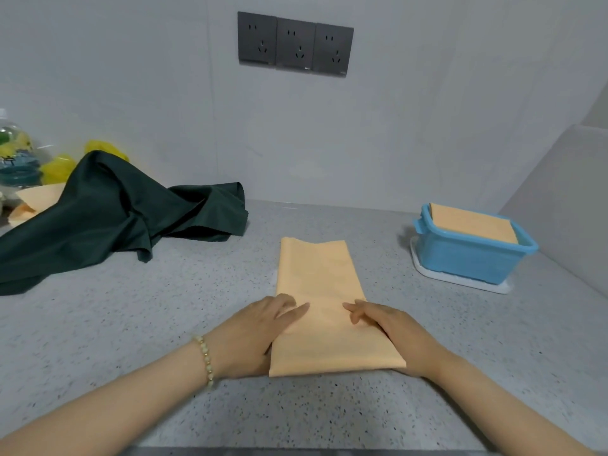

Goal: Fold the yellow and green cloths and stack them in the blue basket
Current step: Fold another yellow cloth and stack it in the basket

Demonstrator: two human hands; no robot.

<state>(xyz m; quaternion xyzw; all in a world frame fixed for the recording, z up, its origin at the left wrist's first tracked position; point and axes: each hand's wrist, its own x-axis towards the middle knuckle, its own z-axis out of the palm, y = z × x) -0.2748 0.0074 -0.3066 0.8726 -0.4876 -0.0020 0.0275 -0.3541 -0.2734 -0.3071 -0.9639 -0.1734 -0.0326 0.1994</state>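
A yellow cloth (320,278), folded into a long strip, lies on the speckled counter (131,324) in front of me. My left hand (256,334) grips its near left edge, fingers on top and thumb hidden beneath. At the near right edge my right hand (391,330) holds it the same way. The blue basket (467,258) stands at the right with a folded yellow cloth (470,222) inside. A dark green cloth (108,212) lies crumpled at the far left, and another yellow cloth (36,199) peeks out behind it.
The basket sits on a white lid (460,281). A clear bottle (14,156) and yellow bags (59,166) stand at the far left by the wall. Dark wall sockets (296,44) are above. A side wall rises just right of the basket.
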